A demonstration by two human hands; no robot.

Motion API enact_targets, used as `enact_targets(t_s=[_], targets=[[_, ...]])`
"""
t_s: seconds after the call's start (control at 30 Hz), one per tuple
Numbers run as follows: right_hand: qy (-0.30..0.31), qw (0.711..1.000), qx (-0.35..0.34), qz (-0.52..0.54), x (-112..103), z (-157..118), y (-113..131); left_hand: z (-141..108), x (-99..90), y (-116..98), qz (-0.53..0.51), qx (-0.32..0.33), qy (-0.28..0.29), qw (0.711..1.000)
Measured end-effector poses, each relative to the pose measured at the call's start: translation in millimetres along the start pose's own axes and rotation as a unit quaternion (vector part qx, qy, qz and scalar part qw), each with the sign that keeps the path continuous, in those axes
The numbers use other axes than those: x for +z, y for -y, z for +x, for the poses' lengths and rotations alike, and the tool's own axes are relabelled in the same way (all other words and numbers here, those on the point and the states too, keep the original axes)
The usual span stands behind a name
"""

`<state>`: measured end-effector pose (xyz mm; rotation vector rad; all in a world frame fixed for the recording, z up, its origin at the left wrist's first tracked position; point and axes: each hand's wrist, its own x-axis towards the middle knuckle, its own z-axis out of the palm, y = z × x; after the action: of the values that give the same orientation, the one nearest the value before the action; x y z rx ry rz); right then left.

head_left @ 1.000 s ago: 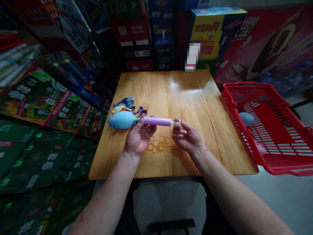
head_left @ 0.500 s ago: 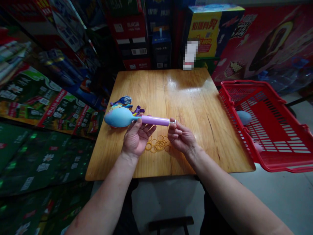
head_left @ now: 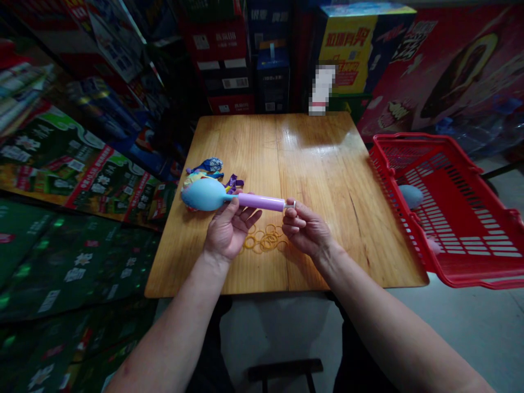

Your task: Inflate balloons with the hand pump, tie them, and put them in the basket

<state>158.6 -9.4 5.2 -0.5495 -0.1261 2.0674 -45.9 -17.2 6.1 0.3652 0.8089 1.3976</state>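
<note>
A light blue balloon [head_left: 203, 195], partly inflated, is fitted by its neck over the tip of a purple hand balloon pump [head_left: 261, 202]. My left hand [head_left: 226, 228] pinches the neck where it meets the pump, with the other fingers lying under the barrel. My right hand [head_left: 305, 225] grips the white handle [head_left: 290, 205] at the pump's right end, and the handle sits close to the barrel. Behind the blue balloon lie uninflated balloons [head_left: 210, 165], partly hidden by it. Several yellow-brown rubber bands [head_left: 268, 240] lie on the table below the pump.
The wooden table [head_left: 319, 174] fills the middle. At its right edge a red shopping basket [head_left: 470, 204] holds a blue balloon [head_left: 410, 196] and a pink one [head_left: 433, 244]. Stacked cartons [head_left: 229, 65] stand behind, green cartons [head_left: 82, 262] on the left. A dark stool [head_left: 286, 370] shows below.
Both hands keep their hold on the pump and balloon neck, almost unmoved. The balloon looks slightly shorter than before. The view has shifted a little.
</note>
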Motion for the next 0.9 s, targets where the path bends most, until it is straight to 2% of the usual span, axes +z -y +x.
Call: enact_targets(t_s=[0.17, 0.33, 0.43, 0.6, 0.7, 0.8, 0.9], targets=[[0.009, 1.0, -0.001, -0.002, 1, 2, 0, -2, 5.2, 4, -0.012, 0.024, -0.009, 1.0], [0.012, 1.0, -0.011, -0.016, 5, -5, 22, 5, 0.4, -16, -0.018, 0.061, -0.027, 0.998], [0.023, 0.999, -0.026, 0.001, 5, -7, 27, 5, -3.1, -24, -0.018, 0.091, -0.018, 0.996], [0.021, 0.999, 0.034, 0.006, 2, -2, 8, -2, -2.1, -3, -0.011, 0.015, 0.031, 0.999], [0.008, 0.999, 0.028, 0.016, 2, 1, 0, -2, -0.9, 8, -0.011, 0.01, 0.037, 0.999], [0.007, 0.999, 0.038, 0.016, 4, 0, 2, 3, -0.2, 5, -0.015, 0.01, 0.014, 1.0], [0.002, 0.999, 0.034, 0.018, 4, -2, 14, 8, 0.6, -8, -0.018, 0.032, -0.015, 0.999]])
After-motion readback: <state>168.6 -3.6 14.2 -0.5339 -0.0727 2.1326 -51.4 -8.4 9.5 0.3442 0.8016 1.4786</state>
